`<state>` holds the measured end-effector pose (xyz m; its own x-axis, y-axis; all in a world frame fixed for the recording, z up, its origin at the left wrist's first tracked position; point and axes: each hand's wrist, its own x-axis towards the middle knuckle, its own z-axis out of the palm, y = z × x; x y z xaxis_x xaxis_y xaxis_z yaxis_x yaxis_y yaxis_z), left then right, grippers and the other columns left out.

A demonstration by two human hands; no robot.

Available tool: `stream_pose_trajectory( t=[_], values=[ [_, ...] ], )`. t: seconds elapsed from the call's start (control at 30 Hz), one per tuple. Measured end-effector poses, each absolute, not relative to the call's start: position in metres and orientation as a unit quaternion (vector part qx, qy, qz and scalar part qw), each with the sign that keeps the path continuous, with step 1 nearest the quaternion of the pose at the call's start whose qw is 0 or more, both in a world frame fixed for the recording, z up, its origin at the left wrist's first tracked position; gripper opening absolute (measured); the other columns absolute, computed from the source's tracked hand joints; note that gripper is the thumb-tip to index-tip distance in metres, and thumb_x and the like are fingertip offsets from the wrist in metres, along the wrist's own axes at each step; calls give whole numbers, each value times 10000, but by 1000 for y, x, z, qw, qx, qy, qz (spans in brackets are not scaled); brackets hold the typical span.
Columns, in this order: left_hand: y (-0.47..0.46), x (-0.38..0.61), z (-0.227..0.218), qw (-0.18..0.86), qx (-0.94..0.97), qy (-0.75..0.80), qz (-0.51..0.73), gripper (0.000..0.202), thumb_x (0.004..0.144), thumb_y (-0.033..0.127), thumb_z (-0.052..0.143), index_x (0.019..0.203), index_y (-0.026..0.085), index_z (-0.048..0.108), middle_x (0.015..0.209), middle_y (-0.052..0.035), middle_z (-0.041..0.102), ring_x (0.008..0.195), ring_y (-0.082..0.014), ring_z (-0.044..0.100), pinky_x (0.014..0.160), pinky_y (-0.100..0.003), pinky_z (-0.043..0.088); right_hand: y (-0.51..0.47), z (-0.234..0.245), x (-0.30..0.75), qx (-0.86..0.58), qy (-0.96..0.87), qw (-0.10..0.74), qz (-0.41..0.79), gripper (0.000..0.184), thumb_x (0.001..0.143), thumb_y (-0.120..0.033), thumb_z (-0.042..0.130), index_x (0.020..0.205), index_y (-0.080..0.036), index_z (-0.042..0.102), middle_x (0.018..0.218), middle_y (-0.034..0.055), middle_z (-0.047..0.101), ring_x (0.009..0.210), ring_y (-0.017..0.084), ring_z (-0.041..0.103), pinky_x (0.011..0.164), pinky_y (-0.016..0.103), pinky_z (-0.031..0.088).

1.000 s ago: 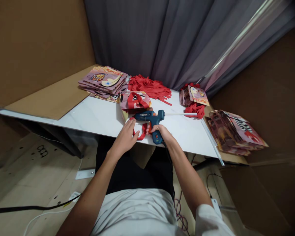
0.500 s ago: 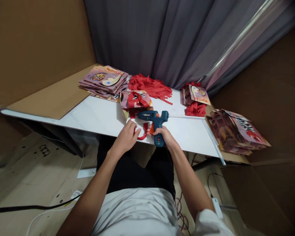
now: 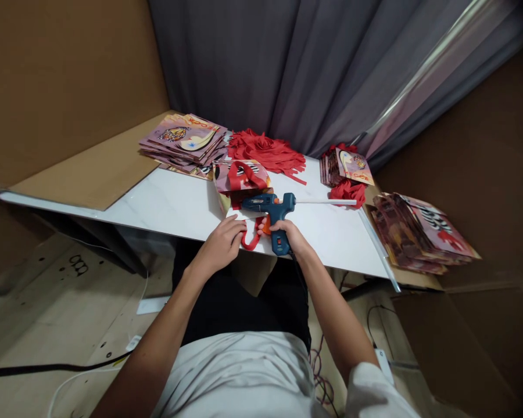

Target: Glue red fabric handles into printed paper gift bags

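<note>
My right hand point(image 3: 288, 233) is wrapped round the handle of a dark blue hot glue gun point(image 3: 279, 216), with fingers at its orange trigger. Its nozzle points left over a printed paper bag point(image 3: 239, 177) that lies in front of me at the table edge. A white glue stick point(image 3: 325, 201) sticks out of the gun's back. With its fingers closed on the bag's near edge, my left hand point(image 3: 223, 242) stays just left of a red ribbon handle point(image 3: 250, 241). Another red ribbon loop point(image 3: 246, 176) lies on the bag's far side. The nozzle tip's contact point is hidden.
Printed bags point(image 3: 185, 142) are stacked at the back left, beside a heap of red ribbons point(image 3: 265, 152). More bags point(image 3: 353, 166) and ribbons point(image 3: 347, 193) lie at the right. Another bag stack point(image 3: 427, 232) stands beyond the white table's point(image 3: 178, 206) right edge. Cardboard walls flank both sides.
The glue gun and my right hand have shifted slightly left and up. The glue stick behind the gun now shows more clearly. My left hand's fingers have drawn together at the bag's edge.
</note>
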<state>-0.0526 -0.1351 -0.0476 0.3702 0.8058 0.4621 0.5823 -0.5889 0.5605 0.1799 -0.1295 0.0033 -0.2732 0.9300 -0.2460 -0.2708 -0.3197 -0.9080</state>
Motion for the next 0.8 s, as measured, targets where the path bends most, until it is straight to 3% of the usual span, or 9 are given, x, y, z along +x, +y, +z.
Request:
stream_pose_trajectory(
  t=[0.4,0.63,0.8],
  values=[
    [-133,-55,-46,117,826,373,406,218,1030,215,537,1073,190,749,1197,-135,794,1311,-312,712,1158,-537,615,-129,7,179,-438,-407,411,688,280,597,-316,746,831,-166,781,811,58,779,801,243,736,884,350,590],
    [-134,-51,-43,110,824,373,413,215,1065,223,511,1069,201,725,1149,-116,786,1244,-292,729,1175,-539,603,-130,9,178,-431,-451,409,666,178,671,-266,690,799,-178,778,840,41,780,832,224,708,888,313,541],
    [-134,-51,-45,111,821,377,413,226,1085,241,499,1060,200,720,1147,-115,785,1238,-288,729,1196,-544,588,-129,9,175,-475,-475,385,633,128,671,-286,658,691,-186,735,752,36,744,732,194,637,759,293,504]
  ],
)
